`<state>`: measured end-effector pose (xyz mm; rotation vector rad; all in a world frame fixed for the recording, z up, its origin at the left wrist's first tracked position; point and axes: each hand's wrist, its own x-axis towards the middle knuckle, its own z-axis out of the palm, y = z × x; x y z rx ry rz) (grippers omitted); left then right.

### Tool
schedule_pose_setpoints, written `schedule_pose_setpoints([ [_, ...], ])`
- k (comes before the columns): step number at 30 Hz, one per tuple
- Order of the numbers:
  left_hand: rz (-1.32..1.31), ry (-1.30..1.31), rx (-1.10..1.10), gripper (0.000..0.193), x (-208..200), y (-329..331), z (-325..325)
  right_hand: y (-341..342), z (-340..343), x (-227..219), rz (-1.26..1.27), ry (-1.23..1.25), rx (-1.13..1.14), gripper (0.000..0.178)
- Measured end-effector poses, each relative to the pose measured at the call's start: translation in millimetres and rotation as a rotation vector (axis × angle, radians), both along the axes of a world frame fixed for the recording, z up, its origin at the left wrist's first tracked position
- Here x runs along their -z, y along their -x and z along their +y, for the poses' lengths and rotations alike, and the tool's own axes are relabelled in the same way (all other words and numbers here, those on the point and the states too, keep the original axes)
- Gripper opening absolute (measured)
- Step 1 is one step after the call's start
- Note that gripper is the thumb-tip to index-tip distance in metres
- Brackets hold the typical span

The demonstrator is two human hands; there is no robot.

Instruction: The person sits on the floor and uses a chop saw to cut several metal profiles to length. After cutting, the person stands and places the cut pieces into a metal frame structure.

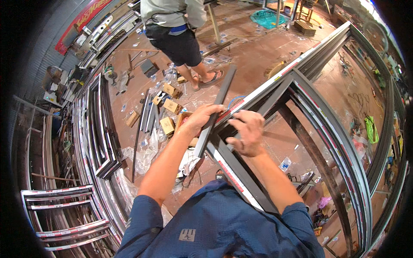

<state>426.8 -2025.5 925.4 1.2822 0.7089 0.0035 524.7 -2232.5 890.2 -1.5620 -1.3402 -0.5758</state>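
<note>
My left hand (pixel 203 119) is closed round a dark grey metal bar (pixel 224 88), which slants across the corner of a stack of metal frames. My right hand (pixel 247 132) is just to the right, over that same corner, its fingers bent and the thumb apart from them. I see nothing held in it. The stacked frames (pixel 243 172) are dark grey with white and red protective tape along their edges. They extend toward me and away to the upper right. The underside of my left fingers is hidden by the bar.
Small cardboard boxes (pixel 172 106) and plastic scraps litter the brown floor left of the frames. A person in dark shorts (pixel 176 43) stands ahead with their back turned. More frames (pixel 92 129) lean at the left. Cloths and bags lie on the right, including a bright green one (pixel 371 130).
</note>
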Motion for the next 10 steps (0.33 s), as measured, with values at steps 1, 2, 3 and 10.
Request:
schedule_pose_setpoints([
  [1,-0.029,-0.025,0.011,0.027,3.9,-1.7,0.6,-3.9,6.0,2.3,-0.027,0.000,-0.038,0.063],
  [2,-0.033,0.033,-0.007,0.027,2.9,-0.1,0.4,-4.5,8.7,-0.5,-0.030,-0.017,-0.051,0.062],
  [3,-0.010,0.055,-0.022,0.027,-0.6,1.8,-0.2,-4.7,10.5,2.8,-0.016,-0.035,-0.068,0.062],
  [10,0.032,0.107,-0.085,0.027,1.4,1.7,-1.1,-6.1,4.8,1.1,0.000,-0.012,-0.114,0.066],
])
